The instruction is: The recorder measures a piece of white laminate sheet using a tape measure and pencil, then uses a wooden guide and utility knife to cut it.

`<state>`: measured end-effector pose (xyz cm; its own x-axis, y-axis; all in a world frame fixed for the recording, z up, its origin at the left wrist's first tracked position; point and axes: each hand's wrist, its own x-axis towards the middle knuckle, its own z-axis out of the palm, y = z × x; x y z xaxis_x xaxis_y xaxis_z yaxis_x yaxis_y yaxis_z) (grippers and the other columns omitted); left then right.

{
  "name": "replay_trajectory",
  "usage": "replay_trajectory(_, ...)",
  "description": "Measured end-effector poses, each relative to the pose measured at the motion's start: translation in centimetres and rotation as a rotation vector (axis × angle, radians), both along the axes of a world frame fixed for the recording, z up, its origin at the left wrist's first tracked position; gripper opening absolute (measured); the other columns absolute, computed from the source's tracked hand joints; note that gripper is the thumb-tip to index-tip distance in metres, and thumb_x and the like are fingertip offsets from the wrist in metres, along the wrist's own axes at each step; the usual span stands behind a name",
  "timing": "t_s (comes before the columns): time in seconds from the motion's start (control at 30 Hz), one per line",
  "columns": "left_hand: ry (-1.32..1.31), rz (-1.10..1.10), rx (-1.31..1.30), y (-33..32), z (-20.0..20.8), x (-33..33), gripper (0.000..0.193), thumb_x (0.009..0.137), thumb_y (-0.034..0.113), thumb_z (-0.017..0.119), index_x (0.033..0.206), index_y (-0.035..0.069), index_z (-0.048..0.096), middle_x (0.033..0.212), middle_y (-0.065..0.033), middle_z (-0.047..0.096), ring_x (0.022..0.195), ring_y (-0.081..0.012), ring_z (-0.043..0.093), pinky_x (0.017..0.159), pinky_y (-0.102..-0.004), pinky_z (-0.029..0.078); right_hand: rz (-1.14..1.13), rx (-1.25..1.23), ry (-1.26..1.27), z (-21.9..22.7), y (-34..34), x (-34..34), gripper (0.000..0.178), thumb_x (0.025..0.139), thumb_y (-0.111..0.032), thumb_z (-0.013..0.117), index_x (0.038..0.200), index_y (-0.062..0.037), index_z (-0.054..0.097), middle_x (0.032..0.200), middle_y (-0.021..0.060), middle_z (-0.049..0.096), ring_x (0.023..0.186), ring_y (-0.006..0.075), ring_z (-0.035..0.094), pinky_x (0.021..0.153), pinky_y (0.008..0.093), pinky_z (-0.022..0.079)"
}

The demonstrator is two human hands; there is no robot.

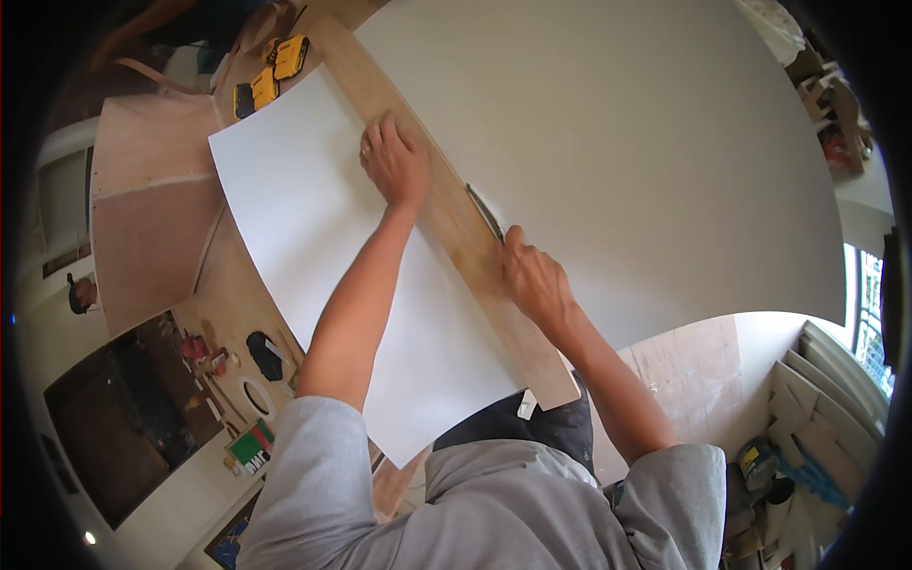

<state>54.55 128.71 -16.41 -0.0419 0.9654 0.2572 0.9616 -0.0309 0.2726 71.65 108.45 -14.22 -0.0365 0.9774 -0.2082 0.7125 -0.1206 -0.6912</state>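
Observation:
A long, straight wooden board [463, 242] lies slantwise across a large pale sheet [617, 161]. My left hand [394, 163] bears down on the board's left edge with bent fingers, holding it. Beside the board's right edge, my right hand [537, 277] is closed around a knife [484, 211] with a long, slim, slightly curved blade. The blade points away from me and lies along the board's edge; my fingers hide its handle. Left of the board spreads a white part of the sheet [285, 180], with its near corner hanging toward my body.
Yellow-and-black tool batteries [275, 74] stand at the far left. A pinkish-brown panel [152, 209] is left of the sheet. A dark object [266, 356] and a roll of tape [257, 397] lie lower left. Offcuts [817, 408] and clutter fill the right side.

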Motion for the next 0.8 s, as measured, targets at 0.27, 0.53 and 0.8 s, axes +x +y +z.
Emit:
replay_trajectory(0.27, -0.046, -0.061, -0.092, -13.1, -0.1, 4.6, 0.044, 0.11, 0.017, 0.05, 0.152, 0.006, 0.051, 0.156, -0.0115, 0.047, 0.151, -0.0371, 0.04, 0.121, -0.0629, 0.033, 0.006, -0.071, 0.038, -1.6, -0.1, 1.1, 0.027, 0.112, -0.027, 0.049, 0.101, -0.0035, 0.042, 0.06, 0.0222, 0.063, 0.055, 0.0442, 0.065, 0.05, 0.0527, 0.054)
replay_trajectory(0.53, -0.053, -0.07, -0.154, -13.6, -0.3, 4.0, 0.058, 0.108, 0.02, 0.052, 0.163, 0.007, 0.035, 0.168, -0.0102, 0.033, 0.162, -0.0372, 0.023, 0.129, -0.0628, 0.018, -0.007, 0.018, 0.084, -0.6, 7.8, -0.3, 0.018, 0.104, -0.018, 0.056, 0.106, -0.0019, 0.046, 0.074, 0.027, 0.07, 0.069, 0.0485, 0.072, 0.059, 0.0564, 0.059)
replay_trajectory(0.8, -0.078, -0.058, -0.26, -13.5, 1.1, 5.2, 0.072, 0.1, 0.026, 0.066, 0.16, 0.008, 0.031, 0.165, -0.0098, 0.029, 0.161, -0.0352, 0.017, 0.128, -0.0656, 0.012, 0.046, 0.164, -0.023, -0.6, 13.0, -2.0, 0.022, 0.101, -0.013, 0.059, 0.093, 0.0058, 0.051, 0.077, 0.0295, 0.072, 0.073, 0.0452, 0.075, 0.06, 0.0508, 0.061)
